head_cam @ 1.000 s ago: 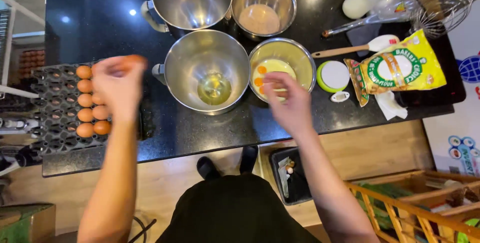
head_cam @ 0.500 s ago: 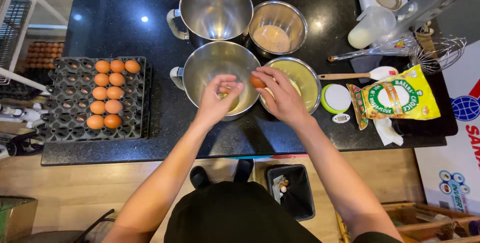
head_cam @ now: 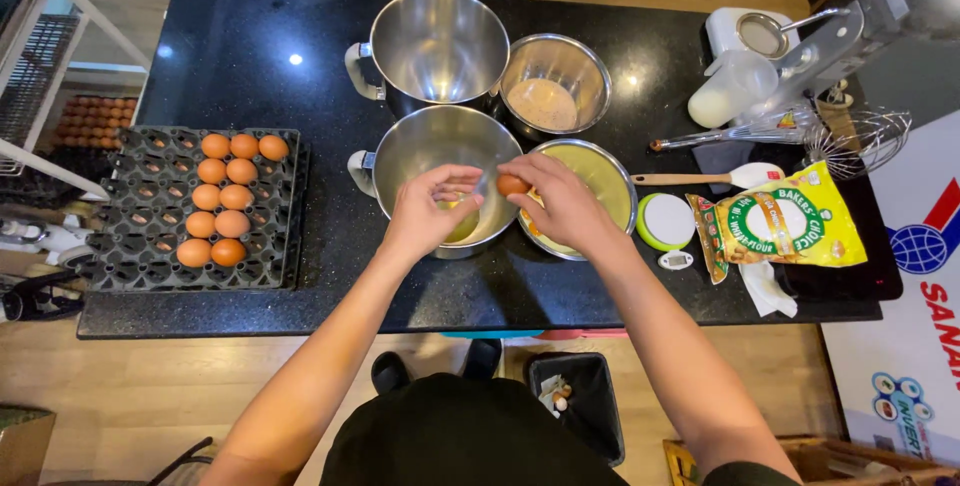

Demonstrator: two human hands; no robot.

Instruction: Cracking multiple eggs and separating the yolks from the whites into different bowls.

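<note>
Now | right hand [head_cam: 565,204] grip clamped on egg [head_cam: 513,185] | left hand [head_cam: 430,208] grip curled, contents hidden | over steel bowl [head_cam: 400,151]

Black polished counter [head_cam: 250,56] on a wooden floor [head_cam: 150,396], loaded with baking gear

A black egg tray [head_cam: 130,246] with brown eggs [head_cam: 225,196] sits at its left end; in the middle stand two large steel mixing bowls [head_cam: 440,46], one behind the other, with two smaller steel bowls [head_cam: 555,81] just to their right. Further right lie a green-rimmed round lid [head_cam: 666,220], a yellow flour bag [head_cam: 785,221], a wooden-handled spatula [head_cam: 710,178], a wire whisk [head_cam: 860,141], a white jug [head_cam: 730,91] and a crumpled white cloth [head_cam: 768,288]. On the floor just in front of the counter stands a small black bin [head_cam: 585,396]
</note>
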